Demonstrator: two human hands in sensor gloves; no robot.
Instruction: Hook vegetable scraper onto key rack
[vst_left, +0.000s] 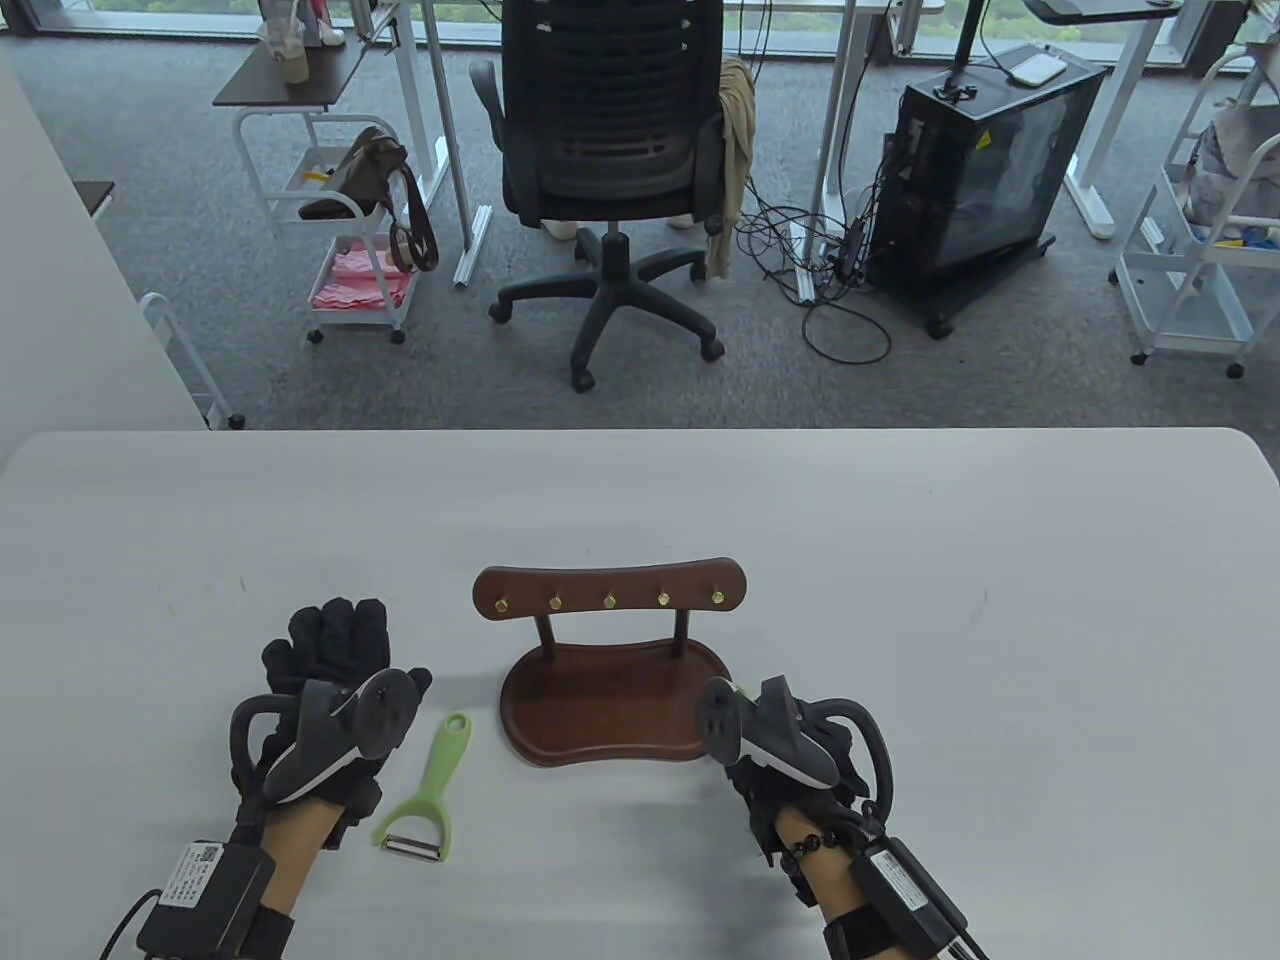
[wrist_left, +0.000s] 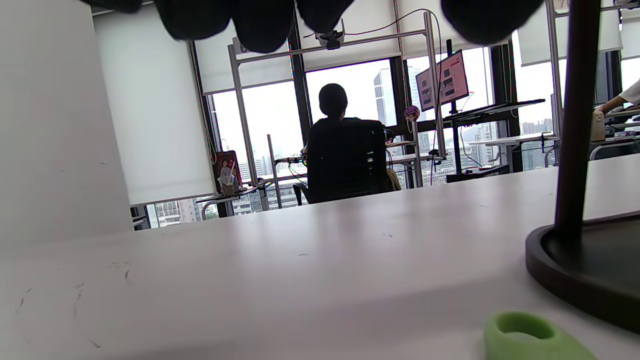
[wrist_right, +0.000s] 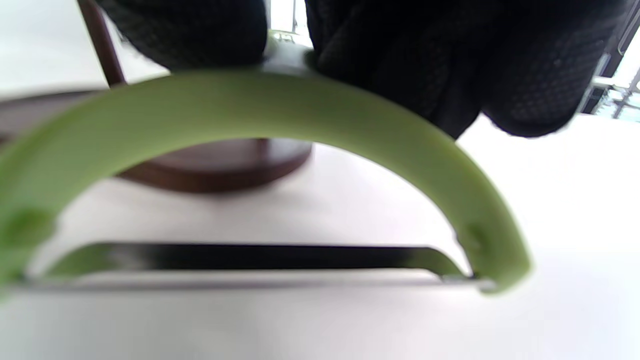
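Observation:
A dark wooden key rack (vst_left: 610, 598) with several brass hooks stands on its tray base (vst_left: 610, 705) in the middle of the white table. A green vegetable scraper (vst_left: 428, 787) lies flat on the table just right of my left hand (vst_left: 335, 640), which rests on the table and holds nothing. Its hanging loop (wrist_left: 525, 334) shows in the left wrist view beside the rack base (wrist_left: 575, 270). My right hand (vst_left: 745, 715) is at the base's right edge and grips a second green scraper (wrist_right: 260, 110) by the handle, blade (wrist_right: 250, 256) down near the table.
The table's far edge (vst_left: 640, 432) runs behind the rack. Beyond it stand an office chair (vst_left: 610, 160), a black computer case (vst_left: 975, 170) and white carts (vst_left: 1190, 260).

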